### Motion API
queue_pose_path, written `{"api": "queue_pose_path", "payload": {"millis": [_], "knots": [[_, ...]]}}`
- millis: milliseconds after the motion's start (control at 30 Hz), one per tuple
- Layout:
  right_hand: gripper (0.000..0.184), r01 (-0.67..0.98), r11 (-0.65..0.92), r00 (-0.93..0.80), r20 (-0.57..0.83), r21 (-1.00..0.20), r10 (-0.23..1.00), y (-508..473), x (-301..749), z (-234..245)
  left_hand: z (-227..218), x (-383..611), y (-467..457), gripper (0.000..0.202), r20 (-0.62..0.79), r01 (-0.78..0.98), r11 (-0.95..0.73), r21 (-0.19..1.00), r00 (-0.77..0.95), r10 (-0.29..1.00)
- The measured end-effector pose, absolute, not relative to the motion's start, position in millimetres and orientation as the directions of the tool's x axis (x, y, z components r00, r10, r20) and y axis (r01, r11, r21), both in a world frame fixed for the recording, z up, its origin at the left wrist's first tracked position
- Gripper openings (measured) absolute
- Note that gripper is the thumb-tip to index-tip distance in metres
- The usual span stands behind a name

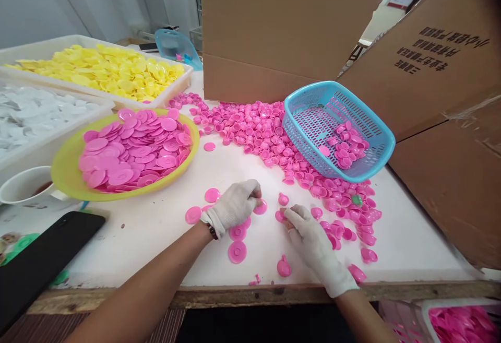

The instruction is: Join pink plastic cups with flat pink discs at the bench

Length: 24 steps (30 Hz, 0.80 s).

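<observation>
My left hand [236, 206], in a white knit glove, has its fingers curled together at the edge of a small pink toy saucer [261, 208]. Other pink saucers lie under and around it, among them one saucer [237, 252] nearer the table's front edge. My right hand [313, 241], also gloved but with bare fingertips, pinches a small pink toy cup [279, 216]. One pink cup [284, 199] sits just beyond those fingers, and another cup [284, 266] lies closer to the front edge. The two hands are a short gap apart.
Behind my hands spreads a pile of pink cups [254, 126], with a blue basket [378, 147] tilted on it. At left are a yellow bowl [64, 178] of pink saucers, a tray [187, 78] of yellow pieces, a white mug [23, 189] and a phone [50, 259]. Cardboard [274, 30] walls the back.
</observation>
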State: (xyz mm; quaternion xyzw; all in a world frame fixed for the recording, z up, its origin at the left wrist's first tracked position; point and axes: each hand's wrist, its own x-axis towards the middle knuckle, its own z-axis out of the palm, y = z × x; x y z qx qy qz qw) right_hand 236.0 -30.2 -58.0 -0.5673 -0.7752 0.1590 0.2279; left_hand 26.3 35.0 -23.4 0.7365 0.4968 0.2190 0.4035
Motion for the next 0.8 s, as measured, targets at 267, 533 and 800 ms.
{"api": "queue_pose_path", "payload": {"millis": [267,533,800], "knots": [[0.021,0.516,-0.147,-0.040,-0.195,-0.844,0.980,-49.3,239.4,-26.5,-34.3,66.3,-1.3,0.012,-0.200,0.075,0.190,0.979,0.548,0.812],[0.022,0.347,-0.491,-0.047,-0.538,-0.799,0.842,-30.1,236.1,-35.8,-40.0,75.8,7.1,0.006,-0.549,0.170,0.556,0.813,0.540,0.638],[0.033,0.257,-0.630,-0.246,-0.680,-0.733,0.691,-26.8,241.1,-37.6,-57.2,83.3,3.5,0.019,-0.535,0.213,0.515,0.830,0.563,0.630]]}}
